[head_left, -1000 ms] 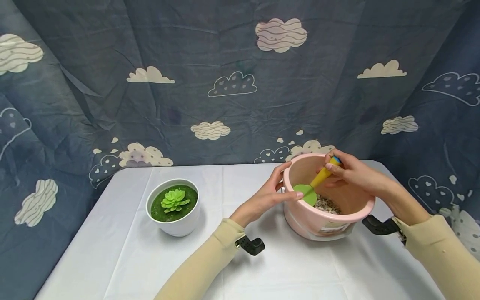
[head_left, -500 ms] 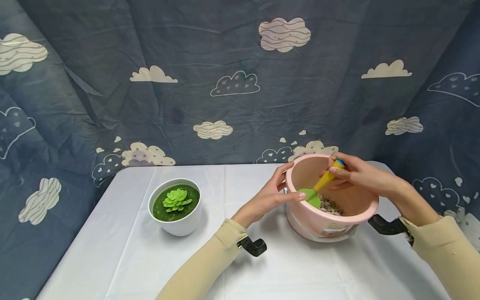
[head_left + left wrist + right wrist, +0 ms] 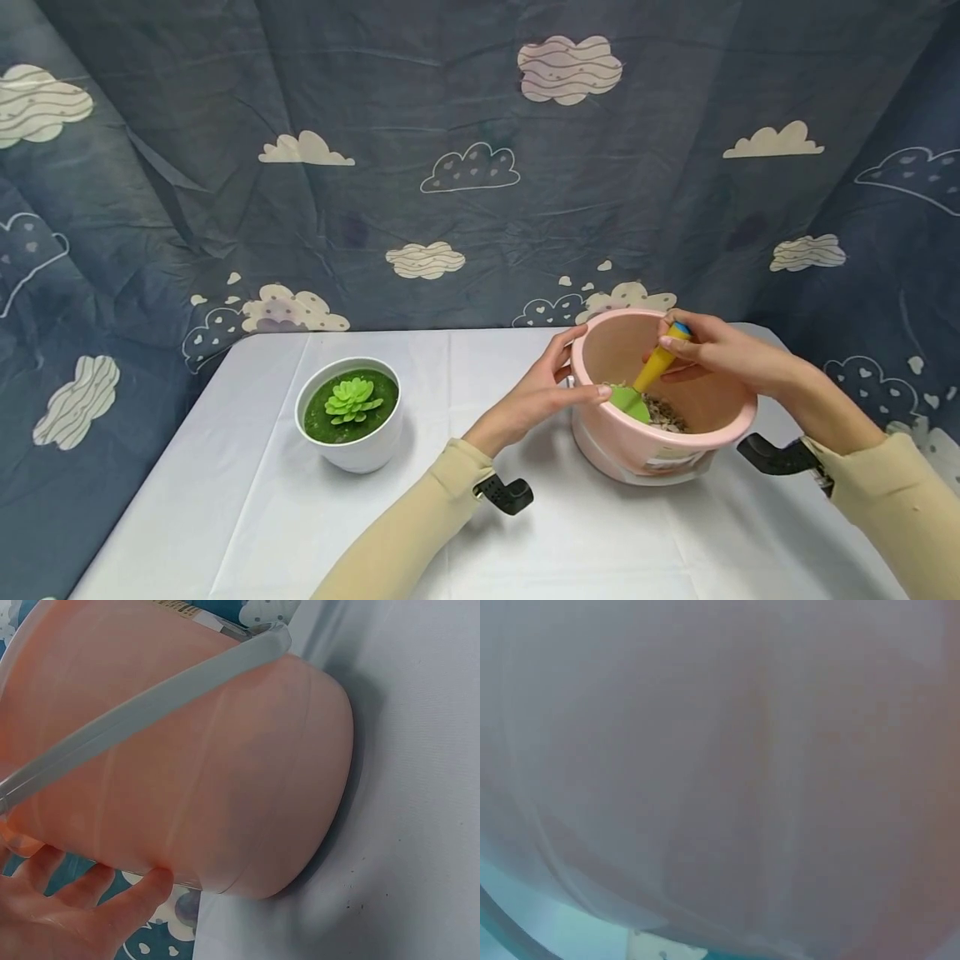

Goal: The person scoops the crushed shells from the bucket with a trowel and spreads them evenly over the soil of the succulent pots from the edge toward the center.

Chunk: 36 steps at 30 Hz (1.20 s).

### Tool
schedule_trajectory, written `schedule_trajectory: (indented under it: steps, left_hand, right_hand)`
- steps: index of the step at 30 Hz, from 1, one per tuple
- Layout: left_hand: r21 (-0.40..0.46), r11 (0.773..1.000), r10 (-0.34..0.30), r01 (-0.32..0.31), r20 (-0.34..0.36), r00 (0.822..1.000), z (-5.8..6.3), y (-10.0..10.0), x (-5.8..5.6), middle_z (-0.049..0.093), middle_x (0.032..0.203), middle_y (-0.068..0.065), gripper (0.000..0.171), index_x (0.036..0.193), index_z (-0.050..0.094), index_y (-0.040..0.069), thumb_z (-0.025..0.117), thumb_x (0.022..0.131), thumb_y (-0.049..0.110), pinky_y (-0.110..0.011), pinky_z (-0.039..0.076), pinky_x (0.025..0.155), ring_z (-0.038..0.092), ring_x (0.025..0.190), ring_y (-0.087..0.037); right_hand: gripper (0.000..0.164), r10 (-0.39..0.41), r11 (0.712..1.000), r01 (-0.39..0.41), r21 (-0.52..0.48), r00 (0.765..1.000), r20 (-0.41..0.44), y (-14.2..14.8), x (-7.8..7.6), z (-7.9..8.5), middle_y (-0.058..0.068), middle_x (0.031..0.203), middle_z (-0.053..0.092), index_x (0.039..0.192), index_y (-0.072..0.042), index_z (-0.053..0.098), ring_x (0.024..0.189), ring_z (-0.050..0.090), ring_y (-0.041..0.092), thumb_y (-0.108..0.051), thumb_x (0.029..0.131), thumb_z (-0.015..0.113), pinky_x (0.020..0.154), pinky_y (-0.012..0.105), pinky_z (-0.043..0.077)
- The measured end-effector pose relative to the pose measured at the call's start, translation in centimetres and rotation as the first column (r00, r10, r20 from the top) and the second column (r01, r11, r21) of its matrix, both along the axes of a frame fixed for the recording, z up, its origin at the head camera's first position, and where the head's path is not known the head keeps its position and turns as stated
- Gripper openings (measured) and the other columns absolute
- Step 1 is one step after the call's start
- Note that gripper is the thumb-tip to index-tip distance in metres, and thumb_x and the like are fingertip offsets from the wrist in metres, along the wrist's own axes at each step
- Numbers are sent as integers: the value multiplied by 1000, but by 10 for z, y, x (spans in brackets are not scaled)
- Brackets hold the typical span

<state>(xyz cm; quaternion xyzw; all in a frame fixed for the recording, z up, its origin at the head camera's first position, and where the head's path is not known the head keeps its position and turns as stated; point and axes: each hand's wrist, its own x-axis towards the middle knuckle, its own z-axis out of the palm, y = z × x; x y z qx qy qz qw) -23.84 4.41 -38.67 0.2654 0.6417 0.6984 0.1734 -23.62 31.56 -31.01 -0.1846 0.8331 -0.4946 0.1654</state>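
In the head view, a pink bucket (image 3: 626, 446) stands at the right of the table with loose, gravel-like bits (image 3: 666, 417) at its bottom. My right hand (image 3: 708, 346) reaches over its rim and grips the yellow handle of a toy shovel (image 3: 656, 367). The shovel's green blade slants down into the bits, its lower part hidden by the bucket wall. My left hand (image 3: 525, 396) holds the bucket's left side, thumb over the rim. In the left wrist view, fingers (image 3: 142, 896) of that hand touch the outer wall. The right wrist view shows only blurred bucket wall (image 3: 705, 772).
A white pot (image 3: 352, 454) with a green succulent (image 3: 351, 402) stands at the left of the white-covered table (image 3: 585, 542). A grey carrying handle (image 3: 150, 709) hangs against the bucket's outside. Dark cloud-patterned cloth (image 3: 450, 100) closes off the back and sides.
The shovel blade has moved lower and a little to the right inside the bucket, into the bits. My left hand keeps its place on the bucket, and the pot has not moved.
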Motion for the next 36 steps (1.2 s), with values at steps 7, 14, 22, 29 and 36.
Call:
schedule_trajectory:
  steps: [7,14,22,29,36]
  left_hand:
    - [14,1000,9,-9,8,1000,-1,1,1,44,150,-2,83,151,32,34,76,83,18,-29,40,100,40,136,-26]
    - [15,1000,8,-8,10,1000,-1,0,2,43,151,-3,83,151,32,33,76,82,18,-29,40,100,39,137,-27]
    - [30,1000,-8,8,7,1000,-1,0,1,42,151,-3,81,152,31,32,74,84,15,-28,40,100,45,132,-18]
    - [38,999,-11,10,14,1000,0,2,2,41,152,-3,83,152,31,31,74,84,14,-29,39,102,41,136,-23]
    - [41,999,-5,4,18,1000,0,1,3,41,151,-2,83,152,30,32,75,84,14,-31,38,103,40,137,-25]
  right_hand:
    - [27,-111,993,110,47,994,20,-8,3,0,26,107,64,115,10,39,91,69,35,-14,105,47,77,47,56]
    - [31,-162,987,162,15,987,13,-11,6,-1,28,105,65,118,13,38,88,70,36,-12,104,48,74,47,56]
    - [37,-193,981,193,-5,981,-21,-7,10,1,27,106,65,123,15,37,88,71,32,-15,105,48,73,46,57]
    - [44,-251,968,251,11,968,-6,5,16,9,21,105,65,130,14,34,87,71,28,-21,106,46,73,40,57]
    - [49,-317,948,317,-20,948,11,23,26,12,13,99,65,131,16,31,83,72,24,-25,107,43,74,35,57]
